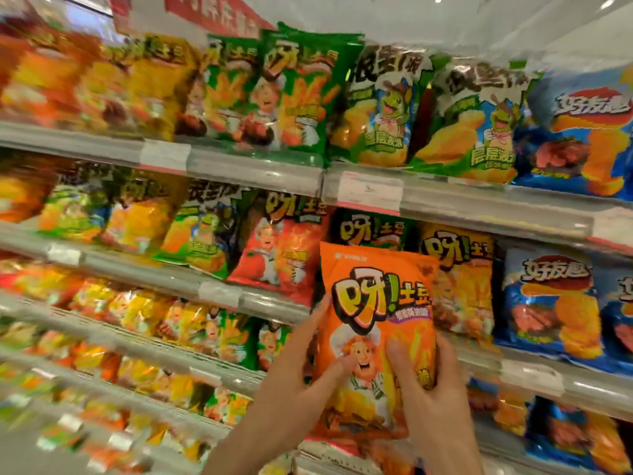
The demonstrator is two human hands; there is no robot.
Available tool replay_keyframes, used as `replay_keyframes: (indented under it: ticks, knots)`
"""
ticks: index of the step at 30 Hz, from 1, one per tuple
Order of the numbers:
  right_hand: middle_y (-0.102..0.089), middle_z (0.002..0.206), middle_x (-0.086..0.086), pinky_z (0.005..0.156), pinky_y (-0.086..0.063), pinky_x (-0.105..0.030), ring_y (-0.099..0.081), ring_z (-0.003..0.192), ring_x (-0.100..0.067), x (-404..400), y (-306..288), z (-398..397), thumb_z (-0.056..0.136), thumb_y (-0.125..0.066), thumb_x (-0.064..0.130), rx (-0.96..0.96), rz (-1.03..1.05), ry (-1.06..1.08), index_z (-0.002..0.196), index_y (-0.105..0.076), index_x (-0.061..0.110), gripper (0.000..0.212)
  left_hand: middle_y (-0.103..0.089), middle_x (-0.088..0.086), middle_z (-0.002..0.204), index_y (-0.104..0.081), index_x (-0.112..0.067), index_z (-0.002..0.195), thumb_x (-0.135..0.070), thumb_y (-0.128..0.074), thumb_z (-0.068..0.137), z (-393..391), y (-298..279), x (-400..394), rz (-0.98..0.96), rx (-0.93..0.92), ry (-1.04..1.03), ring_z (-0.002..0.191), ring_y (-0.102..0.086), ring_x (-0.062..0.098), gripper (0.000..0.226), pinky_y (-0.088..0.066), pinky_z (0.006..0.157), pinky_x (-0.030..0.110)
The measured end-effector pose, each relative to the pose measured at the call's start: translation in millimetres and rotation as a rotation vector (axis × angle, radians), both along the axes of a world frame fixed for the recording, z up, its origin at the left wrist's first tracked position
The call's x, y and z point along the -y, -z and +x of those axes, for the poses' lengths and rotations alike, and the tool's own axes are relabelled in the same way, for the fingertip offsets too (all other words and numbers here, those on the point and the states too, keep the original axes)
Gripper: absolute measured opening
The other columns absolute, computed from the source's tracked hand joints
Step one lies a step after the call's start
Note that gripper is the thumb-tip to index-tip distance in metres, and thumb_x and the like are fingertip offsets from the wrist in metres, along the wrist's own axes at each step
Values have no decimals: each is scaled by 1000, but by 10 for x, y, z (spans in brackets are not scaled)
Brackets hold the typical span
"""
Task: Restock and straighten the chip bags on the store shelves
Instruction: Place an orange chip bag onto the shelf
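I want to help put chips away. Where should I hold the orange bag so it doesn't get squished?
Hold the orange bag by its two side edges, low down, coming from the front, just as the left hand and right hand do now. It stands upright and puffy, so flat fingers along the edges steady it without pressing the middle, where the chips would likely crack.
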State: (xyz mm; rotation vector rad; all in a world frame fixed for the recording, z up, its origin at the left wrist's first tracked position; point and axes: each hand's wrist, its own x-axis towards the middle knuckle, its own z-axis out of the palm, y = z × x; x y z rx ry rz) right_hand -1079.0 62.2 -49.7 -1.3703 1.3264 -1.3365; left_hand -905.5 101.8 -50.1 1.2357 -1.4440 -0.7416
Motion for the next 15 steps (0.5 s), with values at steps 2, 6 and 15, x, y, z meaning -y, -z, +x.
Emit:
replay_keyframes:
  ticks: [2,6,15]
  knots:
    - [-58,103,24,64,-39,-12,-55,88,8,-109,-34,485,82,-64,54,-20,-7,-37,140,-44,31,65,-39,-41,144,-19,-73,140,-62,-63,86,491,-7,-151,8,-25,-16,129,-46,-11,70,-50,104,31]
    - [-56,105,26,62,-35,-9,-52,88,12,-323,-91,1460,82,-63,58,-48,-16,-93,140,-41,35,66,-40,-47,138,-23,-75,137,-62,-63,84,1430,-31,-438,-27,-49,-91,125,-47,-16,67,-52,101,29]
    - [-64,110,25,73,-44,-13,-59,93,15,-426,-117,3257,69,-62,68,-81,-53,-277,130,-48,43,68,-48,-30,144,-29,-67,141,-50,-68,88,3165,-19,-838,-61,-114,-207,128,-53,-2,68,-52,101,35]
